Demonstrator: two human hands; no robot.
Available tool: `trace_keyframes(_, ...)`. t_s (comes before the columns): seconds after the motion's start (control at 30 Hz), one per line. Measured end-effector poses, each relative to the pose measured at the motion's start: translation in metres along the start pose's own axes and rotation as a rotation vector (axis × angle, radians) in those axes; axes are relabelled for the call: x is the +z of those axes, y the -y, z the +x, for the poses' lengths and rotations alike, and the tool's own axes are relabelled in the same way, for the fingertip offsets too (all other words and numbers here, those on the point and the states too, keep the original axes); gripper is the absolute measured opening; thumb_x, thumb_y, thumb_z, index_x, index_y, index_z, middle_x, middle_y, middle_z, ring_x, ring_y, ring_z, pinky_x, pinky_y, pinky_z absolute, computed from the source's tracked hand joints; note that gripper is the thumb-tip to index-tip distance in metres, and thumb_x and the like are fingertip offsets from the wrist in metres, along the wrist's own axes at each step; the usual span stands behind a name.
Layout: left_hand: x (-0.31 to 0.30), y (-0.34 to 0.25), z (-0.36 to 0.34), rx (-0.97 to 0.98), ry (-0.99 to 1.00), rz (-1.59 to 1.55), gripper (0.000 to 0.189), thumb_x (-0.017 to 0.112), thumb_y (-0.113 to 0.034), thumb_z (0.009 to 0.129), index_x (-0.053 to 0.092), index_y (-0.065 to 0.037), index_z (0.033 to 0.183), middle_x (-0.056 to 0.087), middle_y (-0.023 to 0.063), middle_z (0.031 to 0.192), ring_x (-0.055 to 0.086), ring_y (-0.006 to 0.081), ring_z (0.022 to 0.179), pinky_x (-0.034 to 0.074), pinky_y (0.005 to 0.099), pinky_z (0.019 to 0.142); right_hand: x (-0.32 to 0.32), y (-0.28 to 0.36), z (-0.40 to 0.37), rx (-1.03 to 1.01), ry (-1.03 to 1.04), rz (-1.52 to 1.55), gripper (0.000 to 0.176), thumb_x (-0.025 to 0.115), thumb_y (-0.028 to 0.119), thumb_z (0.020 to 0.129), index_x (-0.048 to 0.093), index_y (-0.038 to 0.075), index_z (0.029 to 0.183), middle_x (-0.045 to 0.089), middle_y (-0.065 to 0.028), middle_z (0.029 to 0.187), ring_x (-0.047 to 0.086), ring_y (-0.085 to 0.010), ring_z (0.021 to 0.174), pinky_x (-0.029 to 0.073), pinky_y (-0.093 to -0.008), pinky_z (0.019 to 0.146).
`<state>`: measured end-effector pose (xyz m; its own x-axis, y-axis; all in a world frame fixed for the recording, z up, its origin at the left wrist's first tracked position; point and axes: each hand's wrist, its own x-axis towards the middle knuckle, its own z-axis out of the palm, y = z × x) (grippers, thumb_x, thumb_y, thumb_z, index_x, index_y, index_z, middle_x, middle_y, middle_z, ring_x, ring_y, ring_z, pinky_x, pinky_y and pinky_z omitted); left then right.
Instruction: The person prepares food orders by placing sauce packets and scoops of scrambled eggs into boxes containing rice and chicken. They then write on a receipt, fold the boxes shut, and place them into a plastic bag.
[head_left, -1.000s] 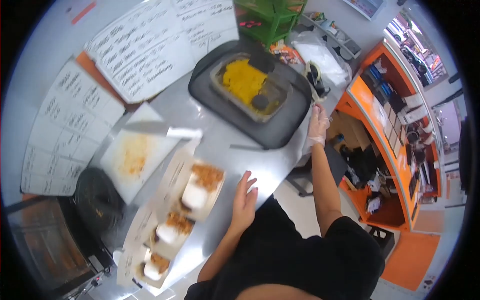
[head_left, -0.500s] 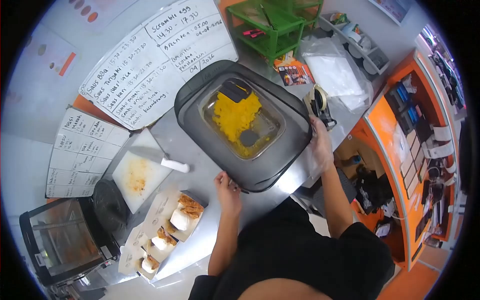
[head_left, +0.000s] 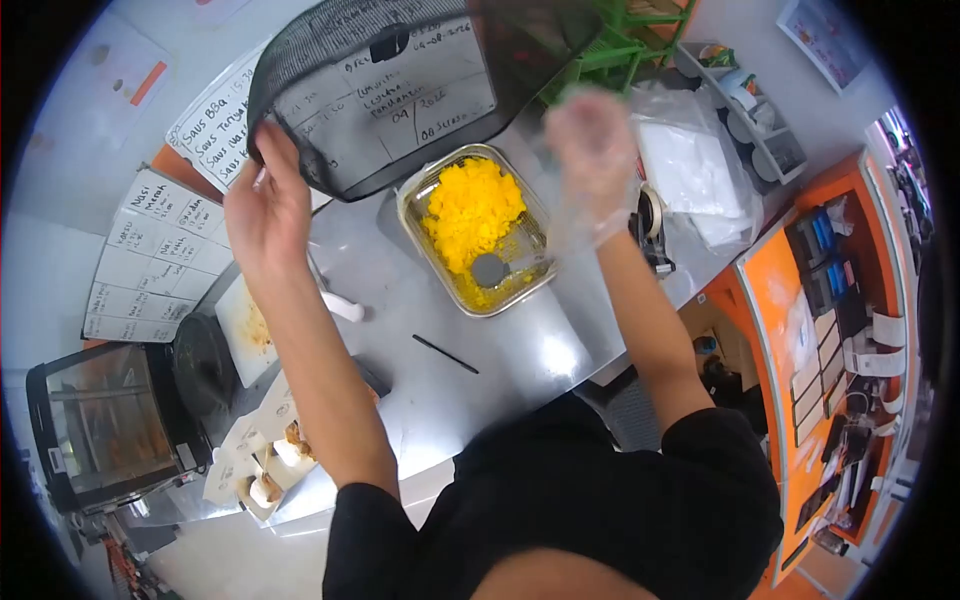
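My left hand (head_left: 268, 205) grips the near left edge of a black mesh food cover (head_left: 400, 150), which is raised and tilted up at the back of the counter. Under it is a metal tray (head_left: 480, 312), now uncovered, with crumbly yellow scrambled egg (head_left: 472, 205) inside. A round dark grey utensil head (head_left: 489, 270) rests at the tray's near end. My right hand (head_left: 590, 150), in a clear plastic glove, is raised just right of the tray, below the cover's right part. Motion blurs its fingers.
A thin black pen (head_left: 445, 353) lies on the steel counter (head_left: 520, 360). To the left are a white-handled knife (head_left: 343, 306), a cutting board (head_left: 240, 325) and food boxes (head_left: 280, 450). A tape dispenser (head_left: 652, 225) and plastic bags (head_left: 690, 165) lie right, below green shelves (head_left: 615, 55).
The mesh cover has been lifted off the tray and tipped toward the back wall. My left hand rose with it; my right hand moved up and left. The pen on the counter now shows.
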<state>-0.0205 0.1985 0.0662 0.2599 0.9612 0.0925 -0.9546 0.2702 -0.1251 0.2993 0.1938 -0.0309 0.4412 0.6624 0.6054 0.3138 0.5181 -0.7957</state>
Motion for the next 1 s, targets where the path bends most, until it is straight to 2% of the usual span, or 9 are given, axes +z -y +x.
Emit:
trace_keyframes(0.17, 0.028, -0.015, 0.039, 0.073, -0.138, -0.131, 0.025, 0.043, -0.007, 0.103, 0.048, 0.015, 0.114, 0.059, 0.0224, 0.106, 0.063, 0.0295, 0.099, 0.063, 0.0382, 0.089, -0.011, -0.045, -0.073, -0.197, 1.507, -0.711, 0.016, 0.064, 0.014, 0.083, 0.069, 0.005, 0.095, 0.069, -0.0179, 0.095, 0.067, -0.0371, 0.09, 0.054, -0.0454, 0.081)
trace_keyframes(0.53, -0.006, -0.056, 0.039, -0.076, -0.086, 0.063, 0.024, 0.044, -0.013, 0.105, 0.049, 0.01, 0.112, 0.059, 0.0169, 0.102, 0.063, 0.0236, 0.087, 0.061, 0.0358, 0.081, -0.003, -0.077, -0.089, -0.309, 1.693, -0.816, 0.019, 0.061, 0.007, 0.082, 0.072, 0.005, 0.096, 0.07, -0.017, 0.099, 0.069, -0.0336, 0.097, 0.056, -0.0442, 0.083)
trace_keyframes(0.6, -0.018, -0.036, 0.018, 0.356, -0.246, 0.557, 0.029, 0.045, -0.011, 0.104, 0.048, 0.01, 0.124, 0.059, 0.0184, 0.11, 0.061, 0.0236, 0.099, 0.057, 0.0332, 0.089, -0.002, -0.085, -0.094, -0.332, 1.752, -0.838, 0.02, 0.059, 0.006, 0.082, 0.071, 0.004, 0.099, 0.07, -0.0169, 0.101, 0.069, -0.0338, 0.098, 0.056, -0.0444, 0.083)
trace_keyframes(0.7, -0.078, 0.023, -0.046, 0.697, -0.458, 1.067, 0.041, 0.047, -0.019, 0.105, 0.044, 0.002, 0.14, 0.056, 0.0147, 0.128, 0.051, 0.0239, 0.122, 0.049, 0.0349, 0.1, -0.003, -0.097, -0.102, -0.368, 1.737, -0.732, 0.024, 0.057, 0.007, 0.084, 0.07, 0.004, 0.104, 0.07, -0.0169, 0.101, 0.069, -0.035, 0.099, 0.057, -0.0448, 0.082)
trace_keyframes(0.73, -0.104, 0.047, -0.068, 0.686, -0.557, 1.103, 0.038, 0.046, -0.019, 0.104, 0.047, -0.003, 0.139, 0.058, 0.0107, 0.126, 0.055, 0.0244, 0.117, 0.05, 0.0354, 0.095, -0.001, -0.085, -0.097, -0.334, 1.751, -0.756, 0.023, 0.056, 0.009, 0.086, 0.069, 0.004, 0.105, 0.069, -0.0169, 0.101, 0.069, -0.0354, 0.098, 0.057, -0.0453, 0.081)
trace_keyframes(0.77, -0.118, 0.079, -0.087, 0.642, -0.688, 1.305, 0.019, 0.056, -0.024, 0.098, 0.053, -0.008, 0.109, 0.059, 0.0067, 0.105, 0.058, 0.0175, 0.096, 0.049, 0.0321, 0.084, 0.001, -0.079, -0.094, -0.299, 1.765, -0.781, 0.023, 0.055, 0.01, 0.087, 0.068, 0.004, 0.105, 0.069, -0.017, 0.101, 0.069, -0.0358, 0.098, 0.057, -0.0458, 0.081)
trace_keyframes(0.83, -0.21, 0.102, -0.136, 0.643, -0.526, 1.862, 0.028, 0.061, -0.016, 0.096, 0.053, -0.001, 0.118, 0.058, 0.0101, 0.112, 0.057, 0.0204, 0.104, 0.05, 0.0369, 0.087, 0.0, -0.082, -0.096, -0.284, 1.747, -0.803, 0.021, 0.055, 0.012, 0.088, 0.066, 0.004, 0.103, 0.069, -0.0171, 0.1, 0.069, -0.0361, 0.097, 0.057, -0.0458, 0.08)
trace_keyframes(0.93, -0.252, 0.155, -0.177, 0.43, -0.452, 2.416, 0.052, 0.063, -0.019, 0.095, 0.046, 0.004, 0.138, 0.046, 0.0295, 0.136, 0.047, 0.0422, 0.124, 0.038, 0.0519, 0.105, -0.006, -0.067, -0.083, -0.285, 1.706, -0.761, 0.017, 0.055, 0.014, 0.089, 0.064, 0.004, 0.1, 0.069, -0.0175, 0.1, 0.069, -0.037, 0.094, 0.057, -0.0456, 0.077)
trace_keyframes(1.0, -0.26, 0.161, -0.185, 0.362, -0.365, 2.521, 0.057, 0.063, -0.021, 0.094, 0.042, 0.004, 0.141, 0.042, 0.033, 0.138, 0.042, 0.0474, 0.127, 0.035, 0.055, 0.107, -0.002, -0.061, -0.078, -0.302, 1.699, -0.692, 0.016, 0.055, 0.014, 0.09, 0.063, 0.003, 0.099, 0.069, -0.0177, 0.1, 0.069, -0.0375, 0.093, 0.057, -0.0455, 0.075)
